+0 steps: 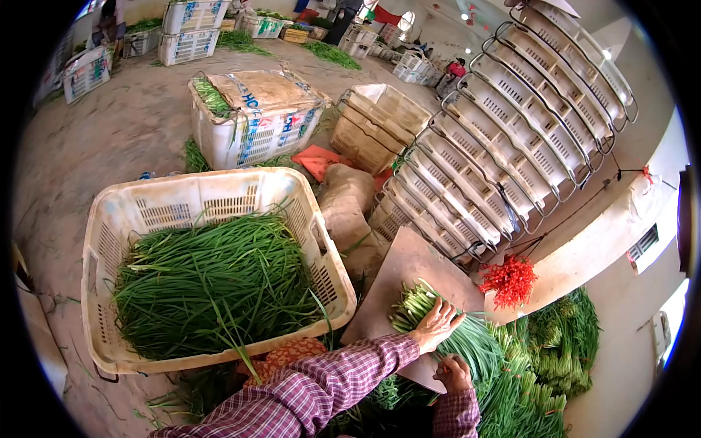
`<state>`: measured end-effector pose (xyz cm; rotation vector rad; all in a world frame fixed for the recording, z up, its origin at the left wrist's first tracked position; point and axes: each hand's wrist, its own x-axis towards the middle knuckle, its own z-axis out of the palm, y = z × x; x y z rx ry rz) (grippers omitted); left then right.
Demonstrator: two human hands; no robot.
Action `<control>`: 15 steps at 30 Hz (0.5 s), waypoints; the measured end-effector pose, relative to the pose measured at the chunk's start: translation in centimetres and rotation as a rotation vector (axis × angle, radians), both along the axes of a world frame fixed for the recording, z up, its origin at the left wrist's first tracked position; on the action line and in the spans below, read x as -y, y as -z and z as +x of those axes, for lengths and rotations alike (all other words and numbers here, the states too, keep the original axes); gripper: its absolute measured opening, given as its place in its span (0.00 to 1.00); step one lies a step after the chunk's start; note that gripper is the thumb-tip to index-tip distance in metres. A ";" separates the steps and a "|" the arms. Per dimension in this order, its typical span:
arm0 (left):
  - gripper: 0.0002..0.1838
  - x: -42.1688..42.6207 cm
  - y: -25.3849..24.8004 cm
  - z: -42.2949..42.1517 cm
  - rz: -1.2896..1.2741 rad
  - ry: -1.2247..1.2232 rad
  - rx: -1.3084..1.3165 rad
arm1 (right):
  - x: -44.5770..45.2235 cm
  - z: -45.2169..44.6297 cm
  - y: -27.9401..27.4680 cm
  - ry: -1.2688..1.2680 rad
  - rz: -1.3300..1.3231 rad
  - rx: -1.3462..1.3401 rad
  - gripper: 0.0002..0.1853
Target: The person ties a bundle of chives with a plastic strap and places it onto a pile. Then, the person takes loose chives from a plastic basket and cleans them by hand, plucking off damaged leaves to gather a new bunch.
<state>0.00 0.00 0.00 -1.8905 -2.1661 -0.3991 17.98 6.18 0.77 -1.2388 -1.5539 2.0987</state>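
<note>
My left hand [437, 325] lies across a bunch of garlic chives [476, 351] and grips it near the pale stem ends. The bunch rests on a flat board [409, 266], its green leaves trailing to the right. Just below, my right hand [453, 373] is closed with its fingers curled, beside the leaves; whatever it holds is hidden. Close by on the right hangs a cluster of red ties [509, 281]. To the left, a large white plastic crate [212, 177] holds a heap of loose garlic chives [215, 285].
A tall leaning stack of white crates [504, 131] with metal handles rises at right. Tied bunches of chives [558, 339] lie below it. Beyond the near crate stand a covered crate [255, 135] and a tan crate [380, 120]. Other people are in the background.
</note>
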 end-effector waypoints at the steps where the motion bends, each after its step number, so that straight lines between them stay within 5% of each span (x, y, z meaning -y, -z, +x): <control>1: 0.60 0.1 0.0 0.1 0.003 0.001 -0.002 | 1.3 -0.3 -0.8 0.023 0.102 -0.022 0.17; 9: 0.62 0.5 -0.9 -0.7 -0.051 0.063 0.044 | 0.5 -2.9 -1.1 0.106 0.205 -0.192 0.12; 15: 0.55 -0.4 0.5 0.4 0.045 -0.038 -0.048 | -1.2 -3.4 -0.5 0.020 0.212 -0.237 0.12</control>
